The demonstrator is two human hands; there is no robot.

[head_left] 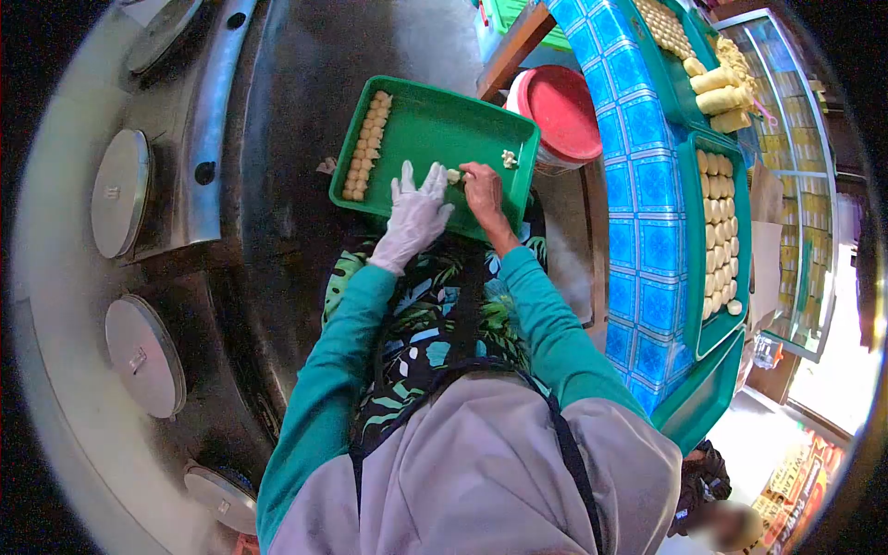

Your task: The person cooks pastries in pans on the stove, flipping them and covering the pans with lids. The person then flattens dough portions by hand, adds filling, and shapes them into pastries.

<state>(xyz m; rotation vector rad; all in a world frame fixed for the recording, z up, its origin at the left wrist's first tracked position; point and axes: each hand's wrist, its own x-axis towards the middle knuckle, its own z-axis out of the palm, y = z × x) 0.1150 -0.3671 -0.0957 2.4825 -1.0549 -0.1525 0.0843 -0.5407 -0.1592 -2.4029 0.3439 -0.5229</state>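
A green tray (407, 120) lies in front of me, with rows of small pale dough balls (367, 146) along its left side. My left hand (419, 211), in a white glove, is over the tray's near part with its fingers spread and nothing held. A small pale dough piece (452, 176) sits between my two hands. My bare right hand (484, 196) has its fingers bent together beside that piece; what they hold, if anything, is too small to name. Some pale dough scraps (509, 159) lie near the tray's right edge.
A red-lidded bucket (560, 111) stands right of the tray. Beyond it, a table with blue checked cloth (638, 185) bears a tray of round dough pieces (718, 231) and dough rolls (721, 92). Round metal lids (120, 194) line the left. A person (708, 490) is at lower right.
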